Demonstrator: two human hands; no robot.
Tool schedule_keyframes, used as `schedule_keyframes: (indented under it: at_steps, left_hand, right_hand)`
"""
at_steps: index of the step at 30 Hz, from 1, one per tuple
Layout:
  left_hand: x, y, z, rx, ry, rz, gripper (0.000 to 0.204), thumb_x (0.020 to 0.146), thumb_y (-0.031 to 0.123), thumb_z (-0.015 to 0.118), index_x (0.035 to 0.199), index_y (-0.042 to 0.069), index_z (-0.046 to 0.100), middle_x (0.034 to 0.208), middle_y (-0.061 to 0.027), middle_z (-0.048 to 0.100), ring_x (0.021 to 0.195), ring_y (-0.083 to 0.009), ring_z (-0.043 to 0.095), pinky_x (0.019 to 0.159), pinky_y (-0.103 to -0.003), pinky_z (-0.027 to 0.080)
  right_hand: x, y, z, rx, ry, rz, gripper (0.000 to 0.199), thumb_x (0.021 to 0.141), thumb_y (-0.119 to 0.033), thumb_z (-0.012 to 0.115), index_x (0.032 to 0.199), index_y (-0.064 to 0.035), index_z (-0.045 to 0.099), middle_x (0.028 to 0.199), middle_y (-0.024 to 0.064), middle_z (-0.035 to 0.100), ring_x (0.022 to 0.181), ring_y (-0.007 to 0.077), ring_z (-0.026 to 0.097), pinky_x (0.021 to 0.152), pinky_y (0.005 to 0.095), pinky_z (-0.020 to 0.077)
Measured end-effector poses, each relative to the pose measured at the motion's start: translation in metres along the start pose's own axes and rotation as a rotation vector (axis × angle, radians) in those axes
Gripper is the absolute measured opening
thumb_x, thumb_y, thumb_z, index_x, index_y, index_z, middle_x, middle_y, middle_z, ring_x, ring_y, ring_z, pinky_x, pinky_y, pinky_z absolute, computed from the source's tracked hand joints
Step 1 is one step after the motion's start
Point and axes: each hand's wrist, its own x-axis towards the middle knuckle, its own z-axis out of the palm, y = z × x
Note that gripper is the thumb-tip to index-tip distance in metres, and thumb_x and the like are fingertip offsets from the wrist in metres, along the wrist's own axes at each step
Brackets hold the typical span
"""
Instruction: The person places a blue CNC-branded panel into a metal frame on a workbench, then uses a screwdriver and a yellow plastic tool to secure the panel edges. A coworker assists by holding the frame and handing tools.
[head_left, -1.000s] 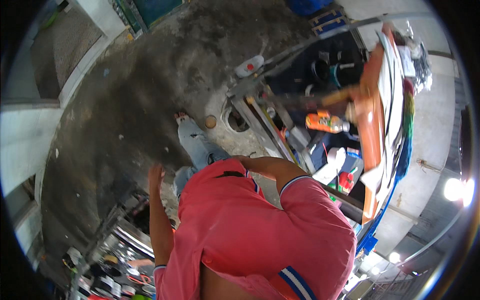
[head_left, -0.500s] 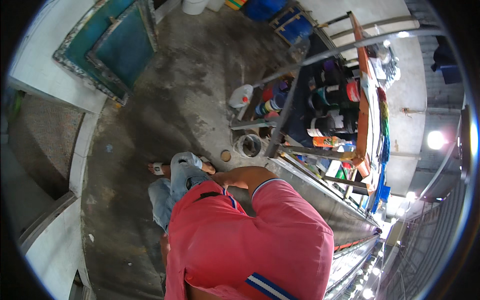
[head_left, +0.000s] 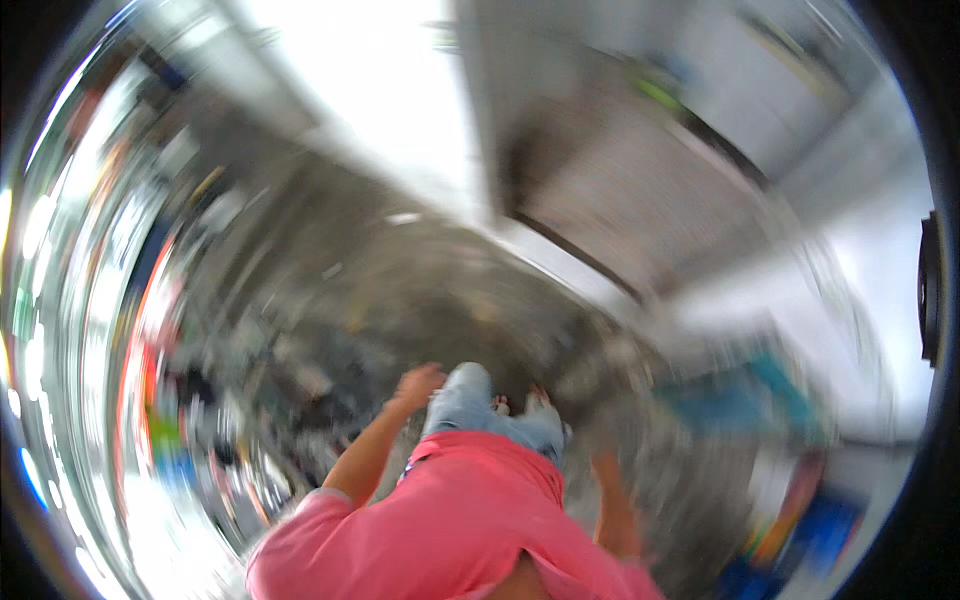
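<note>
**View swung hard, everything smeared**

The view whipped round and the shelves point(head_left: 200, 380) slid over to the left in blur. The left hand point(head_left: 418, 383) lifted out beside the jeans point(head_left: 470, 405); the right hand point(head_left: 605, 470) dropped low, empty.

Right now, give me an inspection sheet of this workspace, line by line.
Surface: grey concrete floor, heavily motion-blurred, no detail readable.
Job's things: nothing seen in either hand.
Clutter: blurred coloured shapes along the left rim and at lower right; kinds cannot be told.
Grips: left hand raised in front of the body, empty as far as the blur shows; right hand low by the side, too smeared to judge.
Cables: nothing seen.
Surroundings: pink shirt and jeans of the person below; bright glare at top; pale wall at right.
</note>
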Motion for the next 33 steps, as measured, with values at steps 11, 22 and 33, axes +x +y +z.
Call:
schedule_keyframes:
  at_steps: [11, 22, 33]
  left_hand:
    - [-0.024, -0.111, 0.153, -0.830, 0.512, -0.502, 0.047, 0.100, 0.047, 0.049, 0.137, 0.020, 0.061, 0.150, -0.0312, 0.047, 0.122, -0.0502, 0.060, 0.106, -0.054, 0.048]
    - [-0.095, -0.358, -0.070, -1.201, 0.855, -0.679, 0.027, 0.079, 0.031, 0.073, 0.088, 0.007, 0.081, 0.082, -0.0164, 0.076, 0.082, -0.0325, 0.075, 0.077, -0.044, 0.059]
    - [-0.063, -0.557, -0.045, -1.277, 0.670, -1.473, 0.028, 0.082, 0.029, 0.067, 0.091, 0.005, 0.079, 0.106, -0.0203, 0.075, 0.099, -0.0368, 0.074, 0.087, -0.047, 0.059]
  right_hand:
    - [0.107, -0.295, 0.274, -0.467, -0.628, 0.094, 0.071, 0.096, -0.057, 0.054, 0.139, 0.0002, 0.055, 0.127, 0.0226, 0.065, 0.116, 0.0372, 0.062, 0.100, 0.0482, 0.0470]
    - [0.108, -0.529, 0.590, -0.616, -0.763, 0.118, 0.091, 0.099, -0.070, 0.047, 0.150, 0.0044, 0.044, 0.145, 0.0226, 0.057, 0.135, 0.0343, 0.053, 0.117, 0.0458, 0.0368]
    - [0.205, -0.679, 1.001, -1.184, -0.878, -0.177, 0.075, 0.102, -0.056, 0.052, 0.147, 0.0027, 0.046, 0.136, 0.0249, 0.062, 0.120, 0.0383, 0.063, 0.105, 0.0500, 0.0481]
